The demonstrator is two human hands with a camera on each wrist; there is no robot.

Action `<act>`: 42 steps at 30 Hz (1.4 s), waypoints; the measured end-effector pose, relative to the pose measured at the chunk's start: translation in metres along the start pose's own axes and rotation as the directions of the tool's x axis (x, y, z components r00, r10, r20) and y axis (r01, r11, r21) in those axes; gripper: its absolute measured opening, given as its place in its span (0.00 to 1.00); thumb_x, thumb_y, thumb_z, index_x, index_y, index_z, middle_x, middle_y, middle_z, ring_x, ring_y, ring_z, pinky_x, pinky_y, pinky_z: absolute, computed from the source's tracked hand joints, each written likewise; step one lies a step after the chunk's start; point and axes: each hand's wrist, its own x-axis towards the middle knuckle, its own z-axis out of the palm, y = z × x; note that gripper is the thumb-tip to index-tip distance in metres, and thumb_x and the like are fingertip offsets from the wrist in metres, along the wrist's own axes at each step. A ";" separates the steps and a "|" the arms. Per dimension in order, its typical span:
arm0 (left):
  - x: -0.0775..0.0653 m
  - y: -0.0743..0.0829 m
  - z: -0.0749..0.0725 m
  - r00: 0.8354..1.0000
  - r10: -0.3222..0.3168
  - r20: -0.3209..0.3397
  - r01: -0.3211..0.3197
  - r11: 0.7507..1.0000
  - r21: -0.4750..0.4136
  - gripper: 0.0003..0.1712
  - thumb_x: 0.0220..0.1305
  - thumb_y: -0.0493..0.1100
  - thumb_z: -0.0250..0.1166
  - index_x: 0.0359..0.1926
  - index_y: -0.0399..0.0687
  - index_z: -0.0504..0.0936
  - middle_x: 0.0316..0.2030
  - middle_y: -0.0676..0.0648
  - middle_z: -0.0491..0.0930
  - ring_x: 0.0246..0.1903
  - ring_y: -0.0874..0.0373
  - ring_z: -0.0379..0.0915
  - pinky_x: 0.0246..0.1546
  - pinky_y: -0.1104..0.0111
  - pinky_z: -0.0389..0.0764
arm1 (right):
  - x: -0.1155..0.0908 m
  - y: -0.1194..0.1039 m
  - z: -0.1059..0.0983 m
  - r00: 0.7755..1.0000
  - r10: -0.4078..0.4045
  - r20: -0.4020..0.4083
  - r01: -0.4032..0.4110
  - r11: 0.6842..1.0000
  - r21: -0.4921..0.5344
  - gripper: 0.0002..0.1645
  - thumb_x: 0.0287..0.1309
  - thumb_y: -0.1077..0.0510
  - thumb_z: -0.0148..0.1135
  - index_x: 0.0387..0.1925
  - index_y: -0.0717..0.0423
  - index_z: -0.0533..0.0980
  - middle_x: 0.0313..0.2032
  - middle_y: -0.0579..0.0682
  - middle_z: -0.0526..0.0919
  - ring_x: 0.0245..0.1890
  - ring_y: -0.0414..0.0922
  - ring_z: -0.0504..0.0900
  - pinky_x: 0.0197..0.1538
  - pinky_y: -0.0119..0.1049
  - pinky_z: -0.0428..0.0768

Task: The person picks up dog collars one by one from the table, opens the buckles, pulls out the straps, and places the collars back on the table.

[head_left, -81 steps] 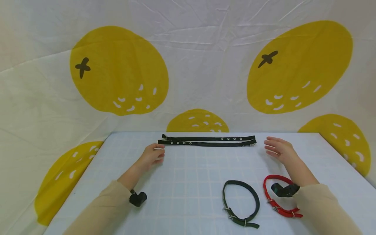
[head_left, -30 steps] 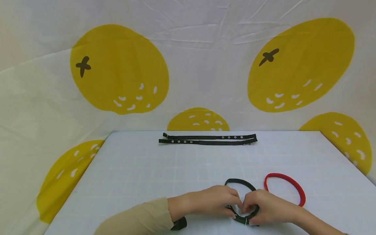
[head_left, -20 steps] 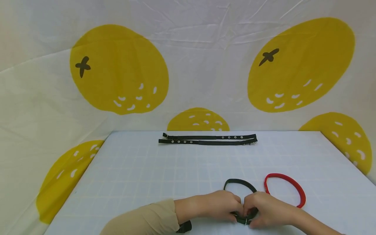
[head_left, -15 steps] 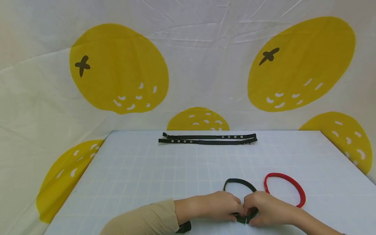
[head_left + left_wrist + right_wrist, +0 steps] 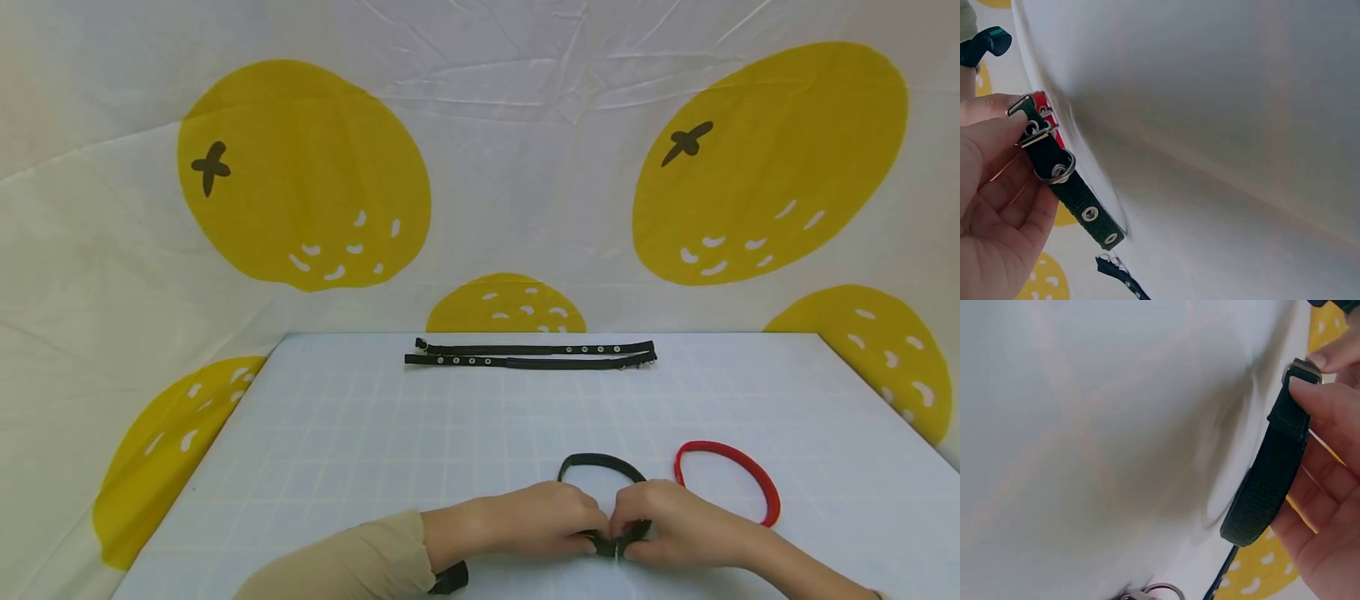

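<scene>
My left hand [image 5: 540,518] and right hand [image 5: 675,525] nearly meet at the green collar [image 5: 1275,462], leaving scant room between them. The red collar [image 5: 753,472] crowds my right hand toward the table's [image 5: 360,450] right edge. I could pass freely along the left edge, or through the middle, short of the straps [image 5: 562,364] by the far edge.

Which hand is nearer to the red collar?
The right hand. In the head view, it and its wrist cover the near part of the red collar; the left hand is farther off, to the left. Both grip the dark green collar.
</scene>
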 end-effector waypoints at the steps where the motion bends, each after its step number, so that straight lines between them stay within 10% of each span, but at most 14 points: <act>1: -0.002 0.000 -0.001 1.000 -0.006 -0.014 0.005 1.000 -0.011 0.10 0.62 0.40 0.63 0.45 0.50 0.80 0.37 0.61 0.78 0.36 0.79 0.66 0.41 0.90 0.64 | 0.002 -0.002 -0.001 1.000 0.001 -0.001 -0.001 1.000 0.004 0.11 0.50 0.61 0.68 0.35 0.43 0.80 0.32 0.32 0.78 0.33 0.30 0.75 0.35 0.27 0.78; 19: -0.046 -0.002 -0.019 0.967 -0.157 -0.199 0.119 0.975 -0.190 0.09 0.62 0.39 0.60 0.42 0.50 0.81 0.38 0.60 0.79 0.37 0.77 0.68 0.41 0.87 0.67 | 0.031 -0.023 -0.010 0.992 -0.098 -0.076 0.099 0.995 0.004 0.14 0.57 0.60 0.64 0.43 0.41 0.78 0.37 0.32 0.77 0.35 0.31 0.75 0.38 0.27 0.78; 26: -0.070 -0.007 -0.036 0.942 -0.287 -0.176 0.198 0.895 -0.399 0.09 0.64 0.38 0.58 0.45 0.49 0.80 0.38 0.61 0.78 0.34 0.73 0.69 0.36 0.80 0.73 | 0.049 -0.026 -0.008 0.974 -0.183 -0.135 0.186 0.983 0.009 0.21 0.53 0.62 0.66 0.49 0.46 0.76 0.40 0.37 0.79 0.36 0.33 0.76 0.39 0.28 0.78; 35: -0.087 -0.009 -0.054 0.886 -0.411 -0.214 0.193 0.746 -0.637 0.08 0.65 0.39 0.59 0.44 0.50 0.79 0.36 0.58 0.79 0.36 0.67 0.73 0.40 0.71 0.76 | 0.073 -0.036 -0.005 0.895 -0.221 -0.388 0.224 0.974 -0.038 0.21 0.47 0.61 0.72 0.46 0.52 0.78 0.37 0.43 0.81 0.34 0.36 0.78 0.36 0.28 0.79; 42: -0.091 -0.007 -0.060 0.833 -0.459 -0.309 0.163 0.737 -0.656 0.09 0.67 0.41 0.57 0.46 0.50 0.80 0.41 0.57 0.80 0.39 0.63 0.75 0.48 0.68 0.75 | 0.084 -0.046 -0.009 0.862 -0.159 -0.482 0.157 0.987 -0.044 0.17 0.48 0.60 0.71 0.42 0.50 0.79 0.34 0.41 0.82 0.31 0.36 0.77 0.34 0.30 0.79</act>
